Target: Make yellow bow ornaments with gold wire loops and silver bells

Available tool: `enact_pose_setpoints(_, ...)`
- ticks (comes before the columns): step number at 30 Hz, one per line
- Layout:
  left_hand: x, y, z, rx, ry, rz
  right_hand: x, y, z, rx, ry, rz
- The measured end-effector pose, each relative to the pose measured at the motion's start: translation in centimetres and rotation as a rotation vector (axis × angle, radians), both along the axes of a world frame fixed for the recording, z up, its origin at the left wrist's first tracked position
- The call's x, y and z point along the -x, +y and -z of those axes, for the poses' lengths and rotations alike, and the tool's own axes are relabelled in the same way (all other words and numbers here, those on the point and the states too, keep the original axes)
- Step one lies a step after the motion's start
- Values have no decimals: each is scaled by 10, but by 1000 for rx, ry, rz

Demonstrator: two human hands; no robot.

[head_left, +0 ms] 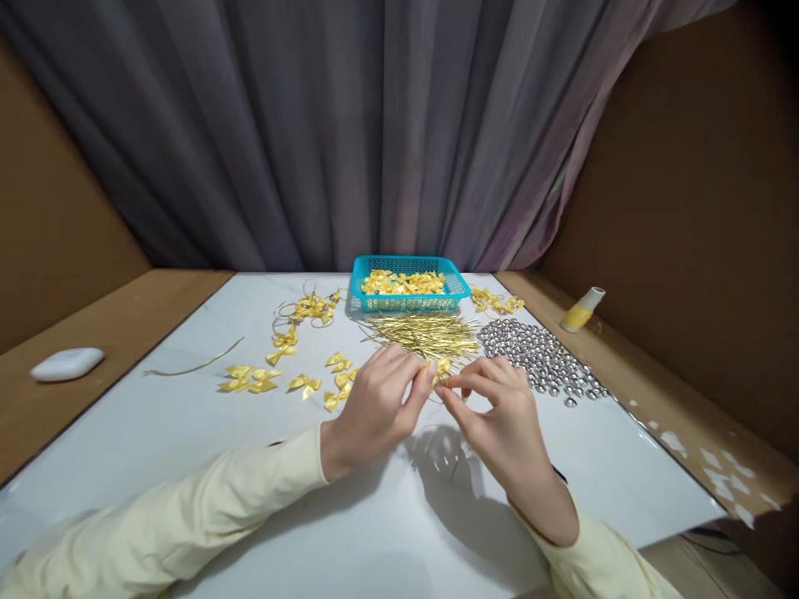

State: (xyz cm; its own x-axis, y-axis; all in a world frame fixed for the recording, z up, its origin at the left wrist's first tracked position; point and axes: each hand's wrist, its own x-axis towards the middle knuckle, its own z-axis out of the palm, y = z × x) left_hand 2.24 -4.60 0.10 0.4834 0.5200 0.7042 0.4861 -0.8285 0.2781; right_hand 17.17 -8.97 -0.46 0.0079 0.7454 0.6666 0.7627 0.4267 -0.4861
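Observation:
Above the middle of the white board, my left hand (382,395) pinches a small yellow ribbon bow (443,366) between thumb and fingers. My right hand (499,412) meets it from the other side, thumb and index finger closed on a thin gold tie (444,384) at the bow. Fingertips partly hide where the two join. Just beyond the hands lies a heap of straight gold ties (421,334). Loose yellow bows (305,384) are scattered left of my left hand. Right of the ties, many small silver bells or beads (537,358) are spread out.
A blue plastic basket (465,289) full of yellow bows stands at the back. Bows with looped ties (312,308) lie on its left, more bows (496,299) on its right. A single tie (193,366), a white case (67,364) and a yellow-white tube (582,310) lie outward.

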Motion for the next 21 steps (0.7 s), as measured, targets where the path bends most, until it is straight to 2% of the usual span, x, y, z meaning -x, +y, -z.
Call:
enact_pose_setpoints(6,2,0,-2,-4,39,17,-15,-4,-12,26,192,-149)
enact_pose_setpoints(10,3,-3,-7,25,88,27,-19,-3,-13,99,203,-202)
enact_pose_setpoints(15,5,-5,-12,74,167,79,-17,-1,-10,92,36,-346)
enact_pose_setpoints(21,12,-3,-14,116,260,138,-20,-1,-10,57,-246,-372)
